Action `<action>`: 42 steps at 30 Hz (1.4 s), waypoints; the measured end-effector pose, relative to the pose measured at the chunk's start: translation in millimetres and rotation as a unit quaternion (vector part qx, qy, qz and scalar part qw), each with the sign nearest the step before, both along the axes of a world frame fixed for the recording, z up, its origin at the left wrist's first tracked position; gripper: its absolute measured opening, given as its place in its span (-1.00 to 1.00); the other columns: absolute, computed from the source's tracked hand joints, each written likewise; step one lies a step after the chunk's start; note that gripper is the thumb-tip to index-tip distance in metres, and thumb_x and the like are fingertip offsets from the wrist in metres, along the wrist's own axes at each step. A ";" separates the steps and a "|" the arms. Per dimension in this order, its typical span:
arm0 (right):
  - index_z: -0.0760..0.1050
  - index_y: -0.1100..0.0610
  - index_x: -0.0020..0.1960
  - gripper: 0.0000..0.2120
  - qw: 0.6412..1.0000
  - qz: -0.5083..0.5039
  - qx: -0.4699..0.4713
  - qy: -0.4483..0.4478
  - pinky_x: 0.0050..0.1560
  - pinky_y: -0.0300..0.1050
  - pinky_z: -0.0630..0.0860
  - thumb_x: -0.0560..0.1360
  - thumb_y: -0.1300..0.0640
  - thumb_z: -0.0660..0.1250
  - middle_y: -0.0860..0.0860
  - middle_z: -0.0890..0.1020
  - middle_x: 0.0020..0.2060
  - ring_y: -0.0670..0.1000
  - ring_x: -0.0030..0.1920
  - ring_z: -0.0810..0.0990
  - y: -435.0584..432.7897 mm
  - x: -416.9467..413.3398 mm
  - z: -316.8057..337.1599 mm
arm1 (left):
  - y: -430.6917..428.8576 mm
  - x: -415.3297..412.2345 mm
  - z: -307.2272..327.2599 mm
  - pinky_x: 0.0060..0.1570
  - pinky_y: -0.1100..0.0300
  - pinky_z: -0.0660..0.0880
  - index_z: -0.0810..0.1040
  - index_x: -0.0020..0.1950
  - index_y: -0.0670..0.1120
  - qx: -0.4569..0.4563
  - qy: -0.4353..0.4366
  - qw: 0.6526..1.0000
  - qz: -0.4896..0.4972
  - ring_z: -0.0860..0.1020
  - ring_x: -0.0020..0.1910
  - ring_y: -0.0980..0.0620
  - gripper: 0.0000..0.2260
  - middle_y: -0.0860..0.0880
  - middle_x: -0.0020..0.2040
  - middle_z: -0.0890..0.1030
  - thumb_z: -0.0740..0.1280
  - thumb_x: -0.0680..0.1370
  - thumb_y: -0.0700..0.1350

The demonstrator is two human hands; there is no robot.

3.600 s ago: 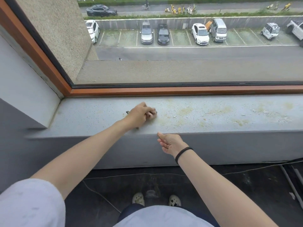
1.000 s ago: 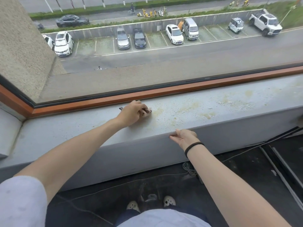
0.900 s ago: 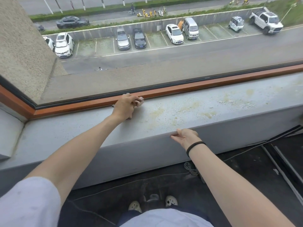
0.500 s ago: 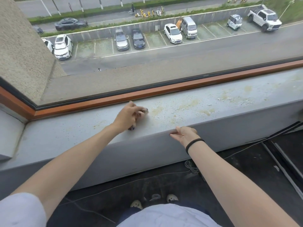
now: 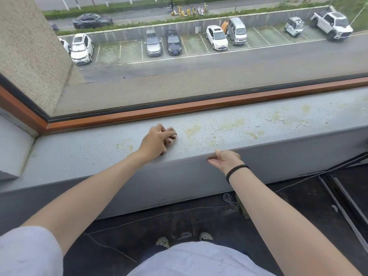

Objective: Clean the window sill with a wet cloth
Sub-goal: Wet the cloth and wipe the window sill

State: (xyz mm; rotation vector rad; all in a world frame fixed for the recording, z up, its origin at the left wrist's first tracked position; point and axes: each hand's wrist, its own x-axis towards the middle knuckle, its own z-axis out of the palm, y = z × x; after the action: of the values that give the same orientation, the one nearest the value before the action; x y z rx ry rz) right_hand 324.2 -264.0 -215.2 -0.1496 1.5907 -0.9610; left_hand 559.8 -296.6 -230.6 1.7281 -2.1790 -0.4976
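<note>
The grey window sill (image 5: 79, 152) runs across the view below an orange-brown window frame (image 5: 179, 108). Yellowish stains and white crumbs (image 5: 229, 128) cover its middle and right part. My left hand (image 5: 155, 139) lies on the sill with its fingers curled round a small dark, crumpled cloth (image 5: 171, 136), most of which is hidden under the hand. My right hand (image 5: 225, 159) rests on the sill's front edge, fingers hooked over the top and thumb pointing left along the front face. A black band circles that wrist.
A grey wall return (image 5: 12, 144) closes the sill at the left. Below lie a dark floor (image 5: 298, 206), a thin cable (image 5: 229, 202) and metal rails (image 5: 342, 196) at the right. My shoes (image 5: 163, 241) stand close to the sill's base.
My left hand slid the cloth back to the window frame, forward again toward the front edge, and now sits mid-sill. The right hand stayed on the front edge.
</note>
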 end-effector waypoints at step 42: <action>0.39 0.44 0.13 -0.80 1.000 -0.015 0.006 -0.018 0.03 0.19 0.56 0.50 0.51 0.22 0.37 0.54 -0.02 0.31 0.03 0.60 12.7 -7.2 -14.3 | -69.9 -43.2 21.7 -0.11 -0.02 0.48 0.54 0.23 -0.10 -0.043 -0.068 0.993 -0.086 0.43 0.15 -0.09 -0.65 -0.11 0.08 0.51 0.16 0.53 -0.37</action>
State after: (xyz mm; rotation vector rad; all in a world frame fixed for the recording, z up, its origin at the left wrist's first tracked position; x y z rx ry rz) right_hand 317.0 -251.3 -229.5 -0.0992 1.5698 -0.9714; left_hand 516.6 -366.6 -208.9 1.5798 -2.4210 -0.3285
